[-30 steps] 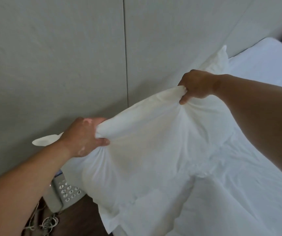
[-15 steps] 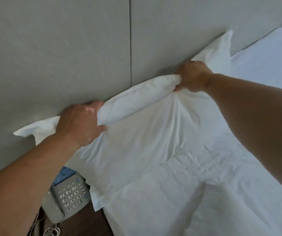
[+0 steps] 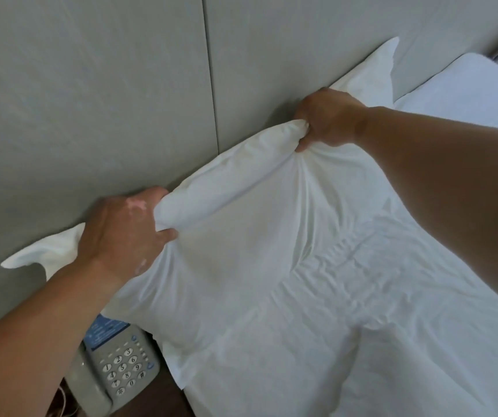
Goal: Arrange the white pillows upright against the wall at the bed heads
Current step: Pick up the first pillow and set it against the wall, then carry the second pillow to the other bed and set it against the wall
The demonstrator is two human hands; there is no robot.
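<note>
A white pillow (image 3: 241,224) stands on its long edge at the head of the bed, its top edge against the grey padded wall (image 3: 91,100). My left hand (image 3: 121,233) grips the top edge near the left corner. My right hand (image 3: 328,121) is closed on the top edge further right, bunching the case. A pointed pillow corner (image 3: 377,70) sticks up beyond my right hand; whether it belongs to this pillow or to a second one behind it, I cannot tell.
The bed's white sheet (image 3: 392,311) is creased below the pillow. A grey desk telephone (image 3: 118,368) sits on a dark bedside table at the lower left, close under the pillow's corner. A second white mattress (image 3: 467,94) lies at the far right.
Both hands carried the pillow from mid-air back to the wall. Its top edge now rests against the padded panel and its lower edge on the bed.
</note>
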